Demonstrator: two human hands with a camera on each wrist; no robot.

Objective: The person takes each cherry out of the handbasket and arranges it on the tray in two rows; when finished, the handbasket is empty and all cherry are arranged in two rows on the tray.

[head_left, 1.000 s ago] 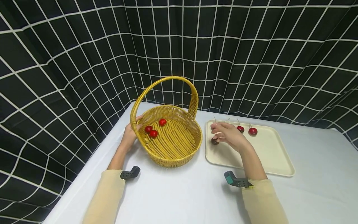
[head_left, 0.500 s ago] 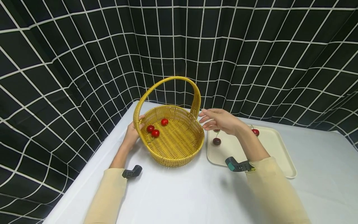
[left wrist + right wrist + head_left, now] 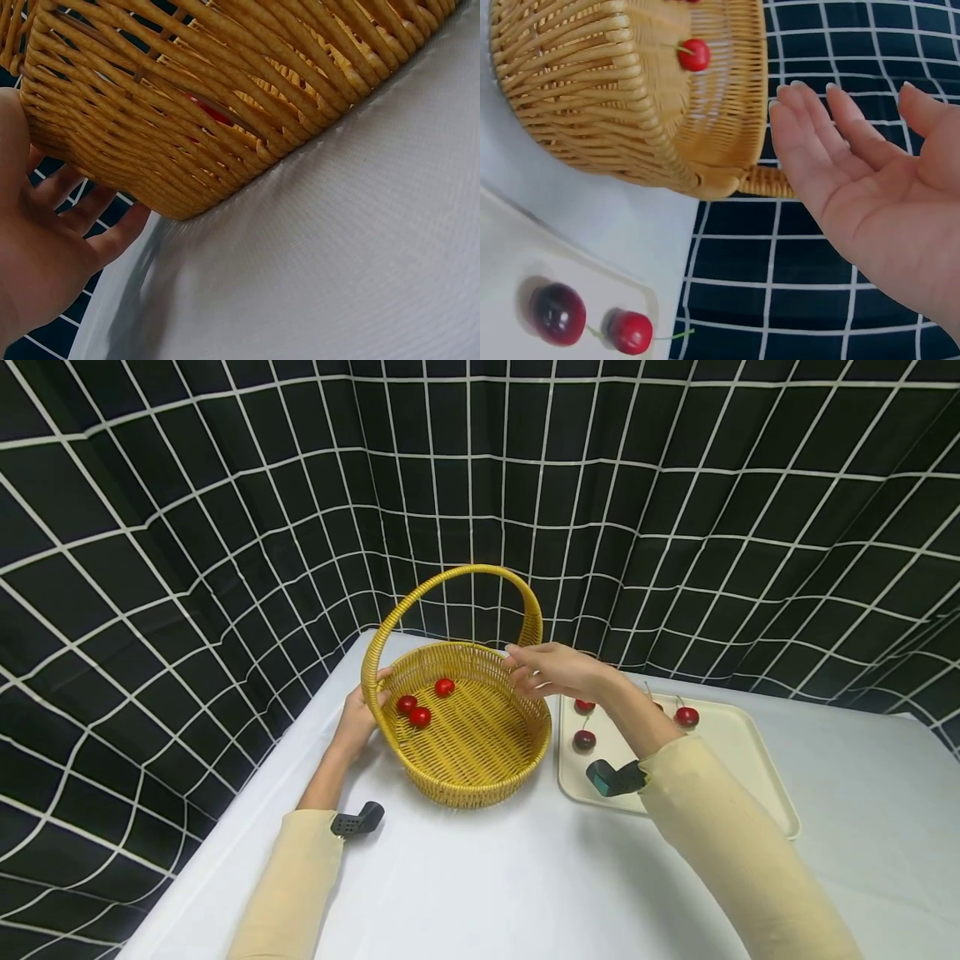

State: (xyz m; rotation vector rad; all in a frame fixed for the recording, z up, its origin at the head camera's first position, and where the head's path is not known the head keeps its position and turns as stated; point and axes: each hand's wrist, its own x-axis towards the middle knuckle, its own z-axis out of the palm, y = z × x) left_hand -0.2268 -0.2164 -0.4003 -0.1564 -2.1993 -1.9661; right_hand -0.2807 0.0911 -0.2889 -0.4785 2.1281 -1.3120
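Observation:
A yellow wicker basket (image 3: 472, 793) with a tall arched handle stands upright at the middle left. Three red cherries (image 3: 420, 717) lie inside it, toward its left side. My left hand (image 3: 357, 720) holds the basket's left side near the foot of the handle; in the left wrist view its fingers (image 3: 112, 232) reach around the woven wall. Over the basket's right rim hovers my right hand (image 3: 558, 670), palm bare and fingers loosely extended in the right wrist view. A dark cherry (image 3: 584, 741) and a red cherry (image 3: 631, 332) lie on the tray behind it.
The cream tray (image 3: 720, 768) sits right of the basket, partly covered by my right forearm. Another red cherry (image 3: 686, 717) lies at its back, beside one half hidden by the arm. A white cloth (image 3: 480, 885) covers the table; a black gridded curtain (image 3: 675, 510) hangs behind.
My right hand has moved left from above the tray's cherries to the basket's right rim. My left hand stays on the basket. The view has shifted slightly.

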